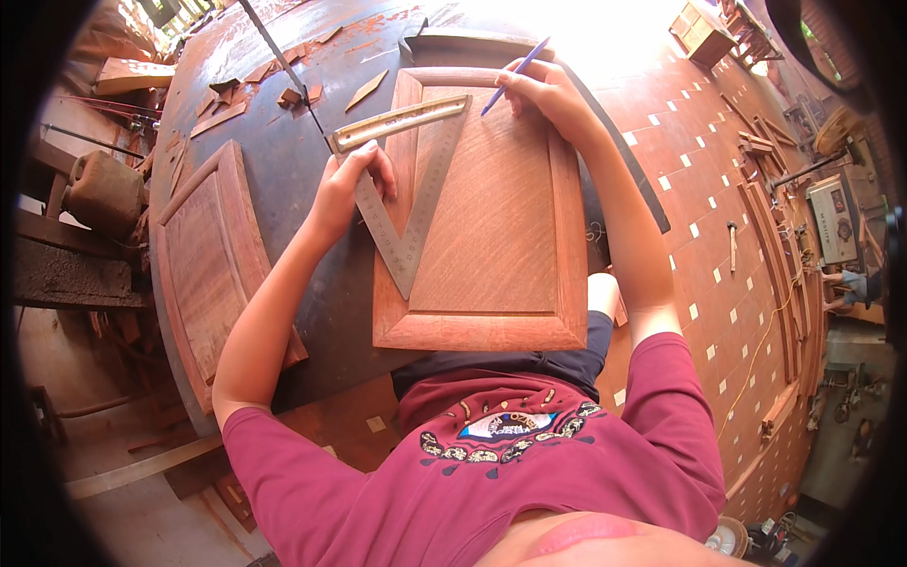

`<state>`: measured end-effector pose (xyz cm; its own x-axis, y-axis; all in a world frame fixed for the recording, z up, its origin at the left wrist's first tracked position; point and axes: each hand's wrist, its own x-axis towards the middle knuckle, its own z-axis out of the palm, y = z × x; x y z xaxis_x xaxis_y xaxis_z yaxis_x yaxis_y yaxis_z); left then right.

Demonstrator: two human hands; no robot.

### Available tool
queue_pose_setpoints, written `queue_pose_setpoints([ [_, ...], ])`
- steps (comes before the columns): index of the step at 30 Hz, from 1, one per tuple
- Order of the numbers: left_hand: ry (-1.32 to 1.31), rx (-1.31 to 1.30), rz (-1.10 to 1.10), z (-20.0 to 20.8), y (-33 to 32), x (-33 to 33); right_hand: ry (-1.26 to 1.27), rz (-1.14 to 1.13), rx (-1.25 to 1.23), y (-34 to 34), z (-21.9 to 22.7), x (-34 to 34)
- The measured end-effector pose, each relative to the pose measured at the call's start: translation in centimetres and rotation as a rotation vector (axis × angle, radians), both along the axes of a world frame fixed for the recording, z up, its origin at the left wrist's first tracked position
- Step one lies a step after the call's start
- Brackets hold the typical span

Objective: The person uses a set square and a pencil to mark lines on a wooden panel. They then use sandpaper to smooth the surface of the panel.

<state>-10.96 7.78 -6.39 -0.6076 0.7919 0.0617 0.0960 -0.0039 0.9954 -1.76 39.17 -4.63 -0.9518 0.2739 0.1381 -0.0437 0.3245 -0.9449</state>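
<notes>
A wooden panel door with a reddish raised frame lies in front of me on a dark worktable. Across its upper left part rests a metal triangular set square with a thick, pale brass-coloured edge. My left hand grips the set square at its left corner, thumb on top and fingers curled, just beyond the door's left edge. At the door's upper right, my right hand pinches a blue pen. The pen's lower tip points down at the panel close to the set square's right corner; contact is unclear.
A second panel door lies on the worktable to the left. Wood offcuts are scattered at the far left. A hammer and long timber strips lie on the tiled floor at right, near another person's hand.
</notes>
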Motion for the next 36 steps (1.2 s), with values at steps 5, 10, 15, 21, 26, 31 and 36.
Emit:
queue_pose_setpoints([
  [5, -0.007, 0.002, -0.005, -0.11, 0.0, -0.1, 0.005, 0.001, 0.028, -0.13, 0.03, 0.06],
  [10, -0.011, 0.01, -0.018, -0.29, -0.08, -0.28, 0.004, -0.01, 0.036, -0.16, 0.05, 0.11],
  [15, -0.019, 0.012, -0.011, -0.35, -0.05, -0.25, 0.001, -0.013, 0.043, 0.11, -0.22, -0.05],
  [21, -0.019, 0.008, -0.015, -0.24, -0.08, -0.22, 0.008, -0.016, 0.045, -0.04, -0.02, 0.06],
  [26, -0.02, 0.001, -0.017, -0.13, -0.05, -0.18, 0.007, -0.016, 0.047, 0.02, -0.12, -0.02],
  [31, -0.017, 0.0, -0.013, -0.17, -0.05, -0.17, 0.006, -0.022, 0.038, -0.19, -0.06, 0.04],
  [36, -0.02, 0.002, -0.014, -0.23, -0.08, -0.2, 0.018, -0.006, 0.051, 0.02, -0.17, -0.06],
])
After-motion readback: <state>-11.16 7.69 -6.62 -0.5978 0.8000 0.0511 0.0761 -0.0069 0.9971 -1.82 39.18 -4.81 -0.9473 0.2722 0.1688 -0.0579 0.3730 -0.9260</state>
